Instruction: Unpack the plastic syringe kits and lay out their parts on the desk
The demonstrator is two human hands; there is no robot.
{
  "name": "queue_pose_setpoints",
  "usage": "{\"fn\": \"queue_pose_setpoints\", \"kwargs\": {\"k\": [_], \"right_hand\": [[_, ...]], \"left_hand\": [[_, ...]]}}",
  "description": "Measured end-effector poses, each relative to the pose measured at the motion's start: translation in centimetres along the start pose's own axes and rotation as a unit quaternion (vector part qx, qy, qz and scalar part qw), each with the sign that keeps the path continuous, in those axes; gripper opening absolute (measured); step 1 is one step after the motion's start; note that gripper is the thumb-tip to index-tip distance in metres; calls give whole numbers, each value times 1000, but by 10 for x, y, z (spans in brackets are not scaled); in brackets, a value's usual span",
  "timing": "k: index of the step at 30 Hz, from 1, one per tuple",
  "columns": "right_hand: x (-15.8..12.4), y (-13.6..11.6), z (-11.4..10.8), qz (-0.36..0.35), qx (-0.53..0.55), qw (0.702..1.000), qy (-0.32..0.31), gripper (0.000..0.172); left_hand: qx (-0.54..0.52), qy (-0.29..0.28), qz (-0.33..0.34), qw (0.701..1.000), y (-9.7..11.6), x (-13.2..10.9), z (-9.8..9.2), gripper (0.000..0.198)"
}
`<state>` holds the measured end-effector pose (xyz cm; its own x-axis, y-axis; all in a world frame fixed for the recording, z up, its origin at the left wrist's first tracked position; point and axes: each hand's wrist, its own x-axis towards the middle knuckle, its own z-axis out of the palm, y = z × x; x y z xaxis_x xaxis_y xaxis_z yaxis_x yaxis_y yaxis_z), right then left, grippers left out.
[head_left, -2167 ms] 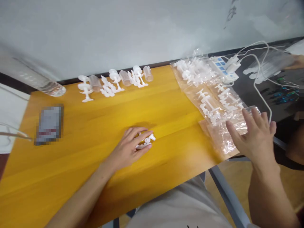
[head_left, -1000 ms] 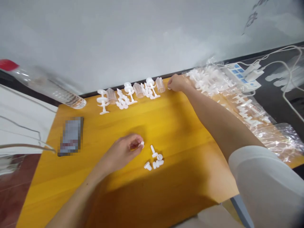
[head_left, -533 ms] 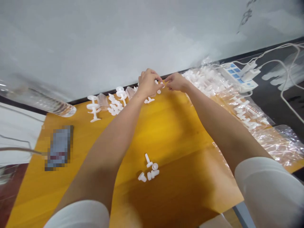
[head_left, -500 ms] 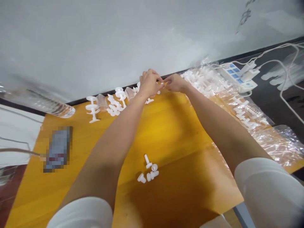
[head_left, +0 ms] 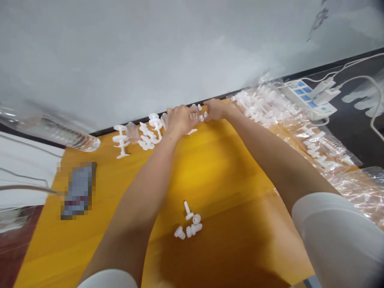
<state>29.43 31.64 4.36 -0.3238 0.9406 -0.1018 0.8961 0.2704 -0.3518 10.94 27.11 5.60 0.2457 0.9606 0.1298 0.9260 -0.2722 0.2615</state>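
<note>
At the back edge of the table, my left hand (head_left: 179, 120) curls its fingers against a small clear ribbed cup (head_left: 195, 111); its far fingertips are hard to see. Just to its right, my right hand (head_left: 216, 109) has thumb and forefinger apart beside a few small white plastic pieces (head_left: 204, 116). Left of my left hand stand white stemmed parts with round discs (head_left: 121, 140), another clear ribbed cup (head_left: 132, 133) and a cluster of white knobbed parts (head_left: 147, 138). Several white plugs, one with a long stem (head_left: 188, 210), lie nearer to me on the table.
Clear bags of white parts (head_left: 261, 104) cover the right side of the yellow table (head_left: 219, 172). Beyond them lies a power strip (head_left: 310, 98) with plugs and cables. A clear bottle (head_left: 69, 134) and a blurred-out flat object (head_left: 78, 190) are at the left. The wall borders the back.
My hands, close together at the fingertips before, have moved apart. The left has drawn slightly left and down, and the clear cup and small white pieces now show between them. The view has shifted slightly.
</note>
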Motion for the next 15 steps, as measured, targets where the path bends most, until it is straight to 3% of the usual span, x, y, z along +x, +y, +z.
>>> {"fn": "queue_pose_setpoints", "kwargs": {"k": [4, 8, 12, 15], "right_hand": [[13, -9, -8, -13, -11, 999, -35, 69], [21, -9, -12, -24, 2, 998, -50, 75], [18, -5, -12, -24, 48, 997, -53, 83], [6, -2, -17, -11, 54, 998, -32, 93]], "left_hand": [[25, 14, -16, 999, 7, -2, 7, 32], [-5, 23, -13, 1000, 3, -8, 1, 33], [-102, 51, -9, 993, -5, -38, -26, 40], [-150, 56, -22, 987, -15, -89, -61, 45]]}}
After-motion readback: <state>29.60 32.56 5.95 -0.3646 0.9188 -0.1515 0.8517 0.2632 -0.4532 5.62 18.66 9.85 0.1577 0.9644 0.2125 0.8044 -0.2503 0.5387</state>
